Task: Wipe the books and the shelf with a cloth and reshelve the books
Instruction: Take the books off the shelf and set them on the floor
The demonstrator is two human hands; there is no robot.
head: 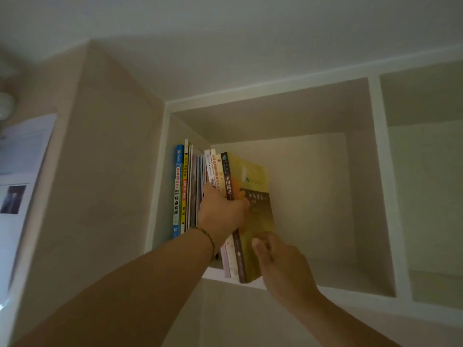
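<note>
Left of the pale wooden wall shelf (pixel 275 288), a white printed paper sheet (pixel 23 171) hangs on the wall. In the shelf's open compartment, a row of upright paperback books (pixel 186 186) fills the left end. The left hand (pixel 221 211) curls round the yellow-and-brown book (pixel 253 176), rightmost of the row. The right hand (pixel 283 266) touches its lower cover; I cannot tell its grip.
</note>
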